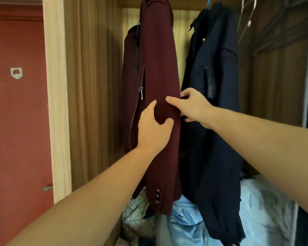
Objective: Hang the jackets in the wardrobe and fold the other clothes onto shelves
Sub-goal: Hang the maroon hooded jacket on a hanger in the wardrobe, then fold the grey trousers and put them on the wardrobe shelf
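On the far left we see a dark red wall (16, 112) with a small white sticker (16, 73) on it. Next to it stands a pale cream door frame (56, 103), and then the brown wooden side of the wardrobe (92, 86).

Inside the wardrobe hangs a dark red zip jacket (131, 103), with its silver zip running down the front. Just in front of it hangs a dark red cloth jacket with small buttons on the cuff (158, 59). Its sleeve hangs straight down.

Our left hand (154, 128) rests on this sleeve. The fingers lie mostly straight against the left side of the cloth, and the thumb presses on the front. Our right hand (192, 107) grips the right edge of the same sleeve. Its thumb lies across the front and its fingers curl around behind. The two hands are close together but do not touch.

To the right hangs a dark blue jacket (213, 103) on a blue hanger (208, 4). Past it we see a thin bare wire hanger (247, 20) up high.

At the bottom lies a heap of light blue and white cloth (185, 219).
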Demonstrator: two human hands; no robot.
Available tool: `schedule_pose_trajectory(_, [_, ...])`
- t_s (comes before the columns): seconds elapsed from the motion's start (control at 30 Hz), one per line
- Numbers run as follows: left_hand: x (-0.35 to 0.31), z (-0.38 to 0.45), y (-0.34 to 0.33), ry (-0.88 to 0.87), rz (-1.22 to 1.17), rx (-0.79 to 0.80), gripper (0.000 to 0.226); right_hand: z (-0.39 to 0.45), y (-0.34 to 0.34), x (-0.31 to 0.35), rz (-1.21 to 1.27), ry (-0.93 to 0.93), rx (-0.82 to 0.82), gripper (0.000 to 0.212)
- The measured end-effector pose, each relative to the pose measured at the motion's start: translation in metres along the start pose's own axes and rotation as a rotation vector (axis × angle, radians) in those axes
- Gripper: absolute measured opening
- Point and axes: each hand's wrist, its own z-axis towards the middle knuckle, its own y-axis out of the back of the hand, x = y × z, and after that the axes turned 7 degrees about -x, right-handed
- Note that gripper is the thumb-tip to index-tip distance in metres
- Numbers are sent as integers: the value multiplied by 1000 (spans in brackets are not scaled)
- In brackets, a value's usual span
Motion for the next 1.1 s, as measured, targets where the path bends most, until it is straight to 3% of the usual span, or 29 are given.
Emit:
schedule_pose_trajectory(0.1, [0, -44, -10, -102, 66, 36, 63, -28, 18, -23, 17, 17, -41, 55])
schedule_pose_trajectory(0.23, [-14, -89, -41, -86, 55, 180, 57, -73, 71, -56, -33, 41, -127, 42])
schedule_pose_trajectory(0.33, [-32, -114, -70, -76, 84, 353, 59, -112, 121, -86, -211, 102, -200, 37])
schedule_pose_trajectory(0.5, [-53, -146, -118, -295, 240, 628, 65, -183, 205, -128, -636, 70, -276, 42])
schedule_pose_trajectory(0.63, [-70, -175, -156, -457, 219, 805, 65, -252, 265, -147, -990, -163, -321, 51])
schedule_pose_trajectory(0.8, [-85, -231, -193, -550, 81, 972, 68, -362, 302, -142, -1224, -542, -508, 58])
schedule_pose_trajectory(0.93, [-98, -291, -201, -619, -92, 1157, 66, -469, 298, -111, -1332, -803, -682, 59])
schedule_pose_trajectory(1.1, [-148, -384, -162, -709, -329, 1337, 63, -599, 265, -33, -1435, -1053, -909, 60])
